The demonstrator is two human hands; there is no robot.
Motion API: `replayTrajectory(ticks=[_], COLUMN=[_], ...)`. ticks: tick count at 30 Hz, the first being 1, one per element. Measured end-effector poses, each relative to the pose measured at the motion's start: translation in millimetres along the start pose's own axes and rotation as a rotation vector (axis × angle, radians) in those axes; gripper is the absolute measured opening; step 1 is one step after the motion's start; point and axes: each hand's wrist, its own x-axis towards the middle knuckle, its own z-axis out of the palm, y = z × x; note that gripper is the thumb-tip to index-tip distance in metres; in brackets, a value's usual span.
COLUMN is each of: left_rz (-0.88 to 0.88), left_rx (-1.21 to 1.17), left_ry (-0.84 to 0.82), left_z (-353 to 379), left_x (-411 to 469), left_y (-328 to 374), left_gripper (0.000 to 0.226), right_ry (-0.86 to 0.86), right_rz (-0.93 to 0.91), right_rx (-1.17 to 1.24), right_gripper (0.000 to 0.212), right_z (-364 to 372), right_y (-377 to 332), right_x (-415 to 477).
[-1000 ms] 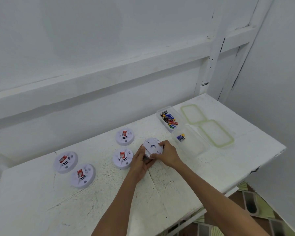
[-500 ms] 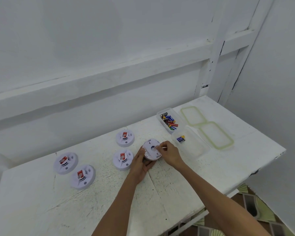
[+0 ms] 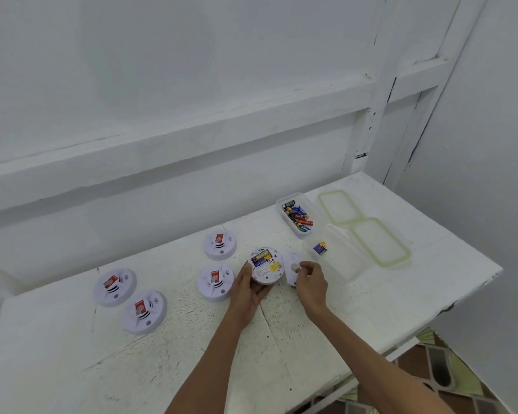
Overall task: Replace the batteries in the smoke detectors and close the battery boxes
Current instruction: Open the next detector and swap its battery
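At table centre, head view: left hand (image 3: 247, 289) cups the open smoke detector (image 3: 265, 265) from its 7 o'clock edge, fingers curled round the rim. The unit lies back-up, with its label and a dark-and-yellow battery strip showing at its 12 o'clock. Right hand (image 3: 310, 282) pinches the round white cover (image 3: 292, 268), tilted, just beside the detector at 3 o'clock; whether its low edge touches the table (image 3: 311, 339) cannot be told. Likely step: getting the fitted cells out. Best to lay the cover flat close by at 3 o'clock so it doesn't get lost among the white parts. Clamp the body with the left hand so it doesn't skate, lift the cells from one end, and check polarity marks before loading new ones. Battery tub (image 3: 280, 209), full of mixed cells, sits near at 1 o'clock. The clear tub (image 3: 341, 264) with a couple of cells sits at 3 o'clock past the right hand; which tub holds fresh stock cannot be told. Face-up with red tags are the far detector (image 3: 219, 244) at 11 o'clock, the near detector (image 3: 216, 282) at 9 o'clock, and well out toward 9 o'clock the outer detector (image 3: 114, 286) and front detector (image 3: 144, 311). Green-rimmed far lid (image 3: 340, 208) and near lid (image 3: 380, 245) lie at 2 o'clock. The table is white and scuffed with cracked paint, set into a corner of white panelled walls; patterned floor tiles show at 5 o'clock.
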Motion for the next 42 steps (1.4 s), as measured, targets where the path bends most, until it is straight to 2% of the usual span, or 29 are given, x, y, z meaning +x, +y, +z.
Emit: replayTrajectory(ticks=[7,11,17,22,25,28,33,35,38,42], left_rz=[0.032,0.028,0.016,0.056,0.087,0.110,0.119,0.128,0.131,0.160], left_rx=[-0.063,-0.058,-0.016,0.041,0.106,0.160,0.245,0.271,0.283,0.312], left_ry=[0.070,0.066,0.020,-0.008,-0.028,-0.024,-0.037,-0.048,-0.054,-0.088], left_z=[1,2,1,0,0,-1,-3,-3,-3,-2], left_x=[3,2,-1,-3,-5,-4,-1,-1,-3,-8], left_y=[-5,-3,0,-2,-3,-5,-8,-8,-7,-5], left_gripper=[0.045,0.045,0.045,0.034,0.036,0.037,0.035,0.038,0.041,0.043], right_ry=[0.003,-0.081,-0.207,-0.181,-0.168,-0.135,-0.091,-0.131,-0.199,-0.193], right_rz=[-0.170,-0.276,-0.323,-0.390,-0.409,-0.450,-0.494,-0.532,-0.589,-0.613], right_rx=[-0.143,-0.267,-0.459,-0.844,-1.040,-1.011,-0.650,-0.581,-0.588,-0.640], right_gripper=[0.034,0.042,0.050,0.051,0.047,0.051,0.040,0.038,0.038,0.031], right_z=[-1,1,3,5,5,4,4,8,18,29], right_y=[11,11,3,-2,-5,-8,-20,-25,-29,-35], right_x=[-11,-13,-2,-3,-7,-9,-9,-5,-1,1])
